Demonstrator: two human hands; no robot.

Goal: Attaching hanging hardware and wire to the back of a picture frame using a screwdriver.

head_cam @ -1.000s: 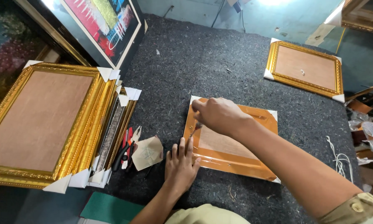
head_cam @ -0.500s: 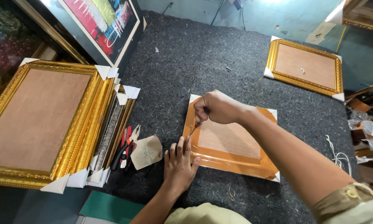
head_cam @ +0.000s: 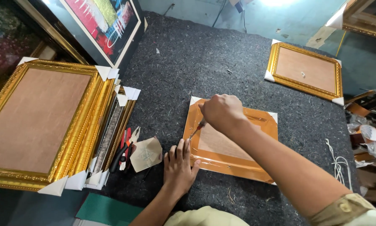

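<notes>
Item 1, near edge: left hand (head_cam: 178, 167), flat and spread, fingers open, holding nothing; it pressed down on the near left corner of the orange picture frame (head_cam: 232, 161).

Item 2: orange picture frame, face down at the middle of the grey felt surface (head_cam: 188, 62), wrapped in clear film, white protectors on its corners, brown backing board showing inside.

Item 3: right hand (head_cam: 222, 112), grip closed around a thin metal-tipped tool (head_cam: 195, 130), its tip set at the frame's left inner edge, just beyond the left fingertips. Judged: fixing of the backing was under way on the left side; how much of the other sides was done could not be told.

Item 4, left: red-and-black pliers (head_cam: 122, 151) and a folded paper scrap (head_cam: 146, 154), beside a stack of gold frames (head_cam: 41, 125), backs up, corners capped.

Item 5, far right: single gold frame (head_cam: 307, 70), back up, well apart.

Item 6, far left: framed painting (head_cam: 106, 23), leaning.
</notes>
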